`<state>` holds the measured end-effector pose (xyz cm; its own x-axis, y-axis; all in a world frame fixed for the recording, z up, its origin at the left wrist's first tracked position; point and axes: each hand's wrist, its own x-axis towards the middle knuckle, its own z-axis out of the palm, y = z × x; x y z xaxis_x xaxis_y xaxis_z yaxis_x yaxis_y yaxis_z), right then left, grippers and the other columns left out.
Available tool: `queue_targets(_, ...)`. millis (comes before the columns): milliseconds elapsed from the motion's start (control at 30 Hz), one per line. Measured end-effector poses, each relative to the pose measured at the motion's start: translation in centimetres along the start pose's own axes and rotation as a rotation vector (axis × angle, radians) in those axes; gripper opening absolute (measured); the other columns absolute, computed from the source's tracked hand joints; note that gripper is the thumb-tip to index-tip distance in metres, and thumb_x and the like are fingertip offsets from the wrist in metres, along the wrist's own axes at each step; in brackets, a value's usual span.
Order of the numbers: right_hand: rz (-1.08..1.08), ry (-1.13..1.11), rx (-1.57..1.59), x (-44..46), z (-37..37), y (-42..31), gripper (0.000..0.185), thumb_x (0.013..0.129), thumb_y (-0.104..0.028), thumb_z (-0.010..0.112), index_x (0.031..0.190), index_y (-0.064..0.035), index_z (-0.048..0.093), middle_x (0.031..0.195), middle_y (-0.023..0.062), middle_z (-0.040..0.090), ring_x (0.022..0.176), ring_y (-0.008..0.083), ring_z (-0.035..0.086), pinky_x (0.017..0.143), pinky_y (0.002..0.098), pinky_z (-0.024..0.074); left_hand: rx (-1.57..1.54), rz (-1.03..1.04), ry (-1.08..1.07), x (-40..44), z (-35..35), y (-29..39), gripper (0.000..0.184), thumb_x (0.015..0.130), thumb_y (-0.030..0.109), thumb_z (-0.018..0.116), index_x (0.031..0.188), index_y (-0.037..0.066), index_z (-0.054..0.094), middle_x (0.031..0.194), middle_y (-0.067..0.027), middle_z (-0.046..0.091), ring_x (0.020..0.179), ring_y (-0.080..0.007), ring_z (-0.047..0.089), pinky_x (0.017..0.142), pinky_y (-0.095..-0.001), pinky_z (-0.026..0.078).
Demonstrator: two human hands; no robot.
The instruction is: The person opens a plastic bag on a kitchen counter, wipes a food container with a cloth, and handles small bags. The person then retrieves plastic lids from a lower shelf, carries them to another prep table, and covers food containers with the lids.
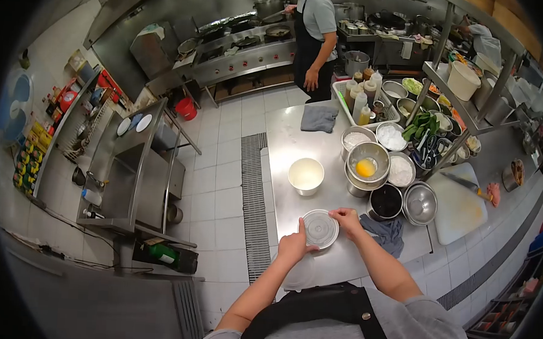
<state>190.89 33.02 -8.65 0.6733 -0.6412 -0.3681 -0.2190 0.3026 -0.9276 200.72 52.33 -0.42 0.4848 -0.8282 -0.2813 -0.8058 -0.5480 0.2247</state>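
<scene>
A round plastic tub with a translucent lid (320, 230) is between my two hands at the near side of the steel table. My left hand (293, 247) grips its left side, thumb low and a finger along the edge. At the upper right, the fingers of my right hand (346, 219) pinch the lid's rim. What lies under the lid is hard to make out. Just beyond stands an open white tub (306, 176). To the right, a steel bowl (368, 162) holds an egg yolk (365, 168). A dark cloth (383, 235) lies beside my right forearm.
Bowls of white powder (400, 170), a pot of dark liquid (386, 201) and a steel bowl (420, 203) crowd the right. Beyond are sauce bottles (360, 103) and a folded cloth (319, 118). A knife (462, 183) lies on a cutting board (459, 213). A person (315, 40) stands by the stove.
</scene>
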Motion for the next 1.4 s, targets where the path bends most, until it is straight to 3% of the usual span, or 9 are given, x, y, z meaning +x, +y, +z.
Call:
queue_targets(167,-0.018,-0.003,-0.004,0.5,-0.2,0.7,0.018,0.078,-0.013,0.074,0.088,0.0012,0.071,0.079,0.0054,0.068,0.071,0.0118,0.059,0.065,0.0257,0.0472,-0.045,0.0,-0.002,-0.2,0.2,-0.2,0.117,0.065,0.066,0.069,0.142,-0.006,0.019,0.07,-0.0176,0.064,0.062,-0.0322,0.066,0.054,-0.0404,0.052)
queue_targets(267,-0.004,-0.018,-0.068,0.4,-0.4,0.1,0.017,0.078,-0.013,0.074,0.089,0.0,0.071,0.078,0.0047,0.067,0.07,0.011,0.058,0.064,0.0251,0.0467,-0.006,0.003,0.009,-0.3,0.1,0.0,0.115,0.066,0.061,0.072,0.142,-0.008,0.02,0.067,-0.0127,0.065,0.059,-0.0284,0.066,0.054,-0.0367,0.052)
queue_targets(767,0.101,-0.125,-0.025,1.0,-1.1,-0.6,0.01,0.081,-0.01,0.072,0.088,-0.003,0.067,0.077,0.0027,0.065,0.064,0.0093,0.058,0.058,0.0231,0.0471,0.015,0.008,0.015,-0.1,0.1,0.0,0.118,0.062,0.064,0.072,0.142,-0.007,0.022,0.064,-0.0129,0.064,0.057,-0.0286,0.065,0.052,-0.0364,0.051)
queue_targets(967,0.161,-0.148,0.039,0.3,-1.6,-0.3,0.009,0.083,-0.009,0.069,0.088,-0.0032,0.064,0.076,0.002,0.062,0.064,0.0094,0.057,0.058,0.0236,0.048,-0.128,0.002,-0.063,-0.5,0.4,-0.7,0.118,0.066,0.065,0.069,0.147,0.005,0.009,0.076,-0.0191,0.065,0.069,-0.036,0.066,0.061,-0.0437,0.052)
queue_targets(1400,0.116,-0.144,-0.021,-0.7,-1.9,-0.4,0.013,0.082,-0.013,0.07,0.087,-0.0034,0.063,0.076,0.0033,0.064,0.065,0.0098,0.058,0.058,0.0236,0.0466,-0.303,-0.02,-0.09,-1.0,1.1,-1.7,0.113,0.069,0.057,0.073,0.15,0.023,0.001,0.082,-0.0207,0.066,0.08,-0.0381,0.066,0.068,-0.0458,0.051)
